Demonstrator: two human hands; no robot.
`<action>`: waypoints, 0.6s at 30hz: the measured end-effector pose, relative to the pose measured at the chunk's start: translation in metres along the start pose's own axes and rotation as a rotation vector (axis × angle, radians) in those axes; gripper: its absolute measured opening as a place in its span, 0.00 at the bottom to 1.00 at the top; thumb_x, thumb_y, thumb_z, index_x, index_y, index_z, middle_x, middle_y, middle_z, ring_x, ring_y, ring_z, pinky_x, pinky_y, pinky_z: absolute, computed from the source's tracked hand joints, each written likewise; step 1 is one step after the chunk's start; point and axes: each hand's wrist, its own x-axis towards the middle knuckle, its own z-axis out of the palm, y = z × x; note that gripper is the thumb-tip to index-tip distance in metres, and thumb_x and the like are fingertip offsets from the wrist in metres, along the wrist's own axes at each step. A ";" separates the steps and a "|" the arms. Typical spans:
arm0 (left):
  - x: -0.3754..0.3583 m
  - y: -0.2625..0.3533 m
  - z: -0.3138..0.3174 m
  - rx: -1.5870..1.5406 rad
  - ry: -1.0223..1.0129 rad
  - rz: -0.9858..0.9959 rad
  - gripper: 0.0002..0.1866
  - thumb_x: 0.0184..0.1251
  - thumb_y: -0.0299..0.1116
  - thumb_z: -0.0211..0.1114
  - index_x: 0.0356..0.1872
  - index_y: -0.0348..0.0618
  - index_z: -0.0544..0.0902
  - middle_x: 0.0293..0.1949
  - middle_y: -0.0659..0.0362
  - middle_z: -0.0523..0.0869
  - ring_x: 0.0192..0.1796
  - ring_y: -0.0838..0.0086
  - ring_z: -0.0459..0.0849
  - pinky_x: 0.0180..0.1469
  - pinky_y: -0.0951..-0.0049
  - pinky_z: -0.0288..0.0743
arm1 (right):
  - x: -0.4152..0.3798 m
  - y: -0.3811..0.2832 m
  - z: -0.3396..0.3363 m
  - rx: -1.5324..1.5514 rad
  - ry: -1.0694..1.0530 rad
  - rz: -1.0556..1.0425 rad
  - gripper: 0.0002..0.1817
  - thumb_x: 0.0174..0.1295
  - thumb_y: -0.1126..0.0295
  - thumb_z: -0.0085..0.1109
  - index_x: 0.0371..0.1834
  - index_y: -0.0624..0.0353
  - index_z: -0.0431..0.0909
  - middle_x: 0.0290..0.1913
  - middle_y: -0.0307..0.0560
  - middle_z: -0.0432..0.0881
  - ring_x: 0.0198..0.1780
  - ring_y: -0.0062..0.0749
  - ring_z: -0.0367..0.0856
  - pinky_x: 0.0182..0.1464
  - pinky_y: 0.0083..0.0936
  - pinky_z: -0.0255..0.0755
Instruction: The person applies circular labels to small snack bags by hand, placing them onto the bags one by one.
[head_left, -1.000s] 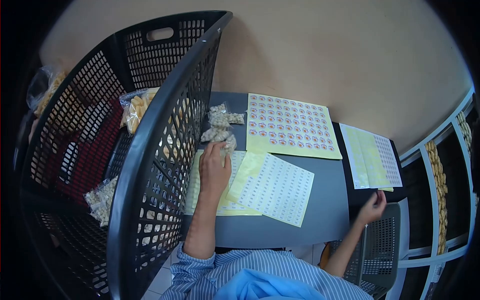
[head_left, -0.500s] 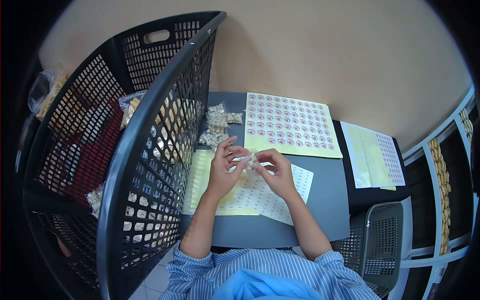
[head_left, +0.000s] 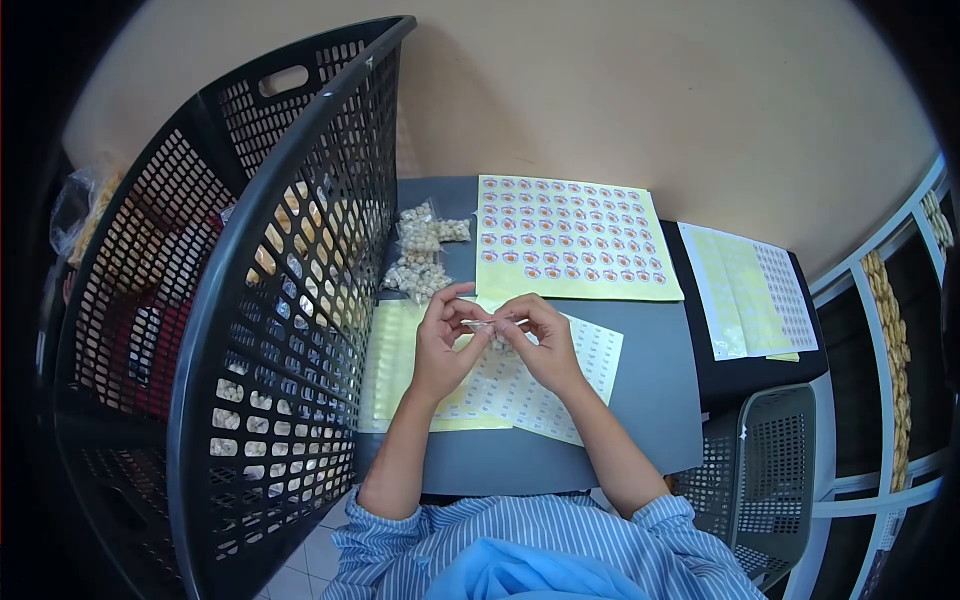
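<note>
My left hand (head_left: 445, 340) and my right hand (head_left: 540, 345) meet above the sheets in the middle of the table. Both pinch the upper edge of a small clear plastic bag (head_left: 500, 342) of pale, whitish pieces, which hangs below the fingertips and is partly hidden by them. Below the hands lies a white sheet of small printed labels (head_left: 575, 385), overlapping a yellowish sheet (head_left: 395, 380). Just beyond my left hand, several similar filled bags (head_left: 418, 270) are piled beside the large basket. A yellow-backed sheet of round red-and-orange stickers (head_left: 570, 235) lies farther back.
A tall black perforated basket (head_left: 215, 330) stands close on the left, with bagged goods inside. To the right, another label sheet (head_left: 745, 300) rests on a black surface. A dark green basket (head_left: 775, 460) and a metal rack (head_left: 875, 420) stand beyond the table's right edge.
My fingertips have come closer together along the bag's upper edge, and the bag now hangs lower between them. The view has shifted slightly, moving the large basket left in the picture.
</note>
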 end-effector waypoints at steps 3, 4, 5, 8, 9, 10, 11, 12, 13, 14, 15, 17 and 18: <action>0.000 0.000 0.001 0.006 0.005 0.049 0.27 0.53 0.16 0.60 0.55 0.36 0.63 0.34 0.59 0.77 0.39 0.79 0.77 0.44 0.79 0.71 | -0.001 0.000 0.001 0.034 0.033 -0.006 0.04 0.53 0.73 0.61 0.30 0.61 0.79 0.34 0.41 0.78 0.34 0.22 0.76 0.31 0.16 0.67; 0.000 -0.001 0.000 0.021 0.015 0.045 0.26 0.53 0.16 0.60 0.55 0.35 0.63 0.33 0.59 0.78 0.39 0.79 0.78 0.45 0.79 0.71 | -0.001 -0.003 0.001 0.013 0.032 -0.026 0.04 0.52 0.73 0.61 0.30 0.61 0.79 0.33 0.41 0.78 0.34 0.22 0.76 0.32 0.16 0.67; 0.000 -0.001 0.000 0.035 0.024 0.042 0.26 0.53 0.17 0.60 0.55 0.35 0.64 0.33 0.60 0.78 0.39 0.79 0.78 0.45 0.78 0.71 | -0.001 -0.004 0.002 -0.008 0.030 -0.045 0.04 0.52 0.73 0.61 0.29 0.61 0.79 0.32 0.41 0.78 0.35 0.22 0.76 0.32 0.17 0.67; 0.000 0.001 0.000 0.069 0.024 0.055 0.26 0.53 0.17 0.61 0.55 0.35 0.64 0.31 0.59 0.80 0.38 0.79 0.78 0.46 0.78 0.71 | 0.000 -0.004 0.001 -0.073 0.042 -0.063 0.04 0.51 0.73 0.62 0.28 0.61 0.79 0.30 0.42 0.79 0.33 0.24 0.76 0.34 0.20 0.68; 0.000 0.001 -0.001 0.068 0.024 0.054 0.26 0.53 0.17 0.61 0.55 0.35 0.64 0.31 0.59 0.80 0.38 0.79 0.78 0.46 0.78 0.71 | -0.001 -0.005 0.001 -0.073 0.043 -0.062 0.04 0.51 0.73 0.62 0.28 0.61 0.79 0.30 0.42 0.79 0.33 0.24 0.76 0.34 0.20 0.68; 0.000 0.002 -0.002 0.079 0.025 0.026 0.27 0.54 0.17 0.61 0.56 0.34 0.63 0.31 0.59 0.81 0.38 0.79 0.79 0.46 0.78 0.71 | -0.002 -0.007 0.001 -0.106 0.049 -0.073 0.04 0.51 0.74 0.62 0.28 0.62 0.79 0.29 0.43 0.79 0.33 0.25 0.77 0.35 0.21 0.68; 0.000 0.003 -0.003 0.090 0.027 0.000 0.29 0.54 0.18 0.61 0.58 0.34 0.62 0.31 0.59 0.81 0.37 0.78 0.79 0.46 0.78 0.70 | -0.002 -0.009 0.000 -0.138 0.055 -0.085 0.03 0.51 0.74 0.61 0.27 0.62 0.80 0.28 0.43 0.80 0.32 0.26 0.77 0.36 0.21 0.69; 0.001 0.006 -0.003 0.090 0.029 0.000 0.29 0.54 0.18 0.61 0.58 0.34 0.62 0.31 0.59 0.81 0.37 0.78 0.79 0.46 0.78 0.70 | -0.001 -0.010 0.000 -0.138 0.053 -0.085 0.03 0.51 0.74 0.61 0.27 0.62 0.80 0.28 0.43 0.80 0.32 0.26 0.77 0.36 0.21 0.69; 0.001 0.010 -0.003 0.092 0.030 -0.022 0.30 0.54 0.18 0.61 0.59 0.33 0.61 0.31 0.58 0.82 0.38 0.78 0.80 0.47 0.78 0.70 | -0.001 -0.011 -0.001 -0.133 0.052 -0.091 0.03 0.51 0.74 0.61 0.27 0.62 0.80 0.28 0.44 0.80 0.32 0.27 0.78 0.37 0.21 0.69; 0.001 0.013 -0.003 0.094 0.030 -0.044 0.31 0.54 0.18 0.61 0.60 0.33 0.59 0.31 0.58 0.83 0.38 0.78 0.80 0.48 0.78 0.70 | 0.000 -0.011 -0.002 -0.128 0.052 -0.097 0.03 0.51 0.75 0.61 0.27 0.62 0.80 0.28 0.44 0.80 0.32 0.27 0.78 0.37 0.22 0.69; 0.001 0.014 -0.004 0.094 0.030 -0.045 0.31 0.54 0.18 0.61 0.60 0.33 0.59 0.31 0.58 0.83 0.38 0.78 0.80 0.48 0.78 0.70 | 0.001 -0.010 -0.005 -0.128 0.052 -0.096 0.03 0.51 0.75 0.61 0.27 0.62 0.80 0.28 0.44 0.80 0.32 0.27 0.78 0.37 0.22 0.69; 0.002 0.014 -0.007 0.043 0.064 -0.077 0.33 0.54 0.18 0.61 0.62 0.32 0.57 0.31 0.57 0.83 0.40 0.78 0.81 0.49 0.77 0.70 | 0.003 -0.007 -0.010 -0.084 0.066 -0.033 0.03 0.51 0.76 0.61 0.28 0.62 0.80 0.29 0.45 0.80 0.32 0.28 0.78 0.38 0.22 0.69; 0.002 0.014 -0.008 0.043 0.065 -0.079 0.33 0.54 0.18 0.61 0.62 0.32 0.57 0.31 0.57 0.83 0.40 0.78 0.81 0.49 0.77 0.70 | 0.003 -0.008 -0.009 -0.084 0.065 -0.031 0.03 0.51 0.76 0.61 0.28 0.62 0.80 0.29 0.45 0.80 0.32 0.28 0.78 0.38 0.22 0.69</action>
